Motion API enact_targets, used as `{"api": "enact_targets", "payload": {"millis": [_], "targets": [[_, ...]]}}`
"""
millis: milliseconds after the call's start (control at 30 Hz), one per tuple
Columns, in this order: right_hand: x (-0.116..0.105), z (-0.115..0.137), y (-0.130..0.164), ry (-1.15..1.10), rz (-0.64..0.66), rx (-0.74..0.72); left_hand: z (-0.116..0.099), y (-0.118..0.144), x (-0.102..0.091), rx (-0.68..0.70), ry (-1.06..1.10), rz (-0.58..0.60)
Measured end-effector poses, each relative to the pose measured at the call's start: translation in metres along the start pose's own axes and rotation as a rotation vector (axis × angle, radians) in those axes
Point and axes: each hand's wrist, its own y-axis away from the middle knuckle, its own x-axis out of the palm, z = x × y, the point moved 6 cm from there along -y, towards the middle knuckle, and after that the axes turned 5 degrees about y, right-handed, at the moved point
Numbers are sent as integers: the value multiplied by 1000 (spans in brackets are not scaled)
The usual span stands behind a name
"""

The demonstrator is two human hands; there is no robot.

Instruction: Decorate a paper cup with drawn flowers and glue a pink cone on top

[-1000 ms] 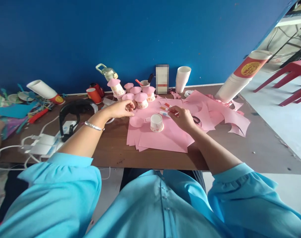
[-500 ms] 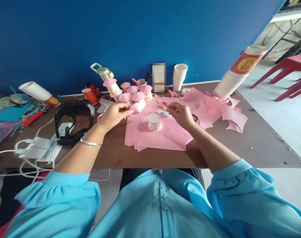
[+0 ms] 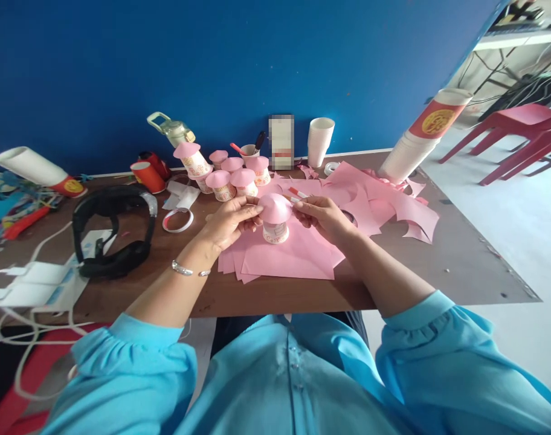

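Spanning the lower view, a brown table (image 3: 438,266), with loose pink paper sheets (image 3: 293,257) now partly under both hands rather than spread open in front of them. Shifted since a second ago: black headphones (image 3: 112,232) and white tape ring (image 3: 178,220) further toward the middle of the view, though unmoved on the table. Standing at the back, unchanged, a tilted stack of white cups (image 3: 420,142), a single white cup (image 3: 319,140) and a cluster of finished pink-capped cups (image 3: 232,175). Sitting upside down on the pink sheets between the two hands, a small paper cup (image 3: 275,231), bare half a second ago and now topped by a pink paper dome (image 3: 275,207). Brought across from the left, where the dome was being lifted half a second ago, the left hand (image 3: 230,220), fingers closed in a light grip on the dome's left edge. Moved in from just right of the cup, the right hand (image 3: 323,214), fingertips touching the dome's right edge while a glue stick (image 3: 297,194) with a red band stays pinched between thumb and fingers, its end poking out toward the back.
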Motion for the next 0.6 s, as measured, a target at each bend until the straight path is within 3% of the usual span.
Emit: {"api": "enact_targets", "payload": {"millis": [233, 600], "targets": [[9, -2, 0, 23, 79, 75, 12, -1, -8, -42, 3, 6], [9, -7, 3, 44, 87, 133, 27, 3, -8, -68, 17, -1]]}}
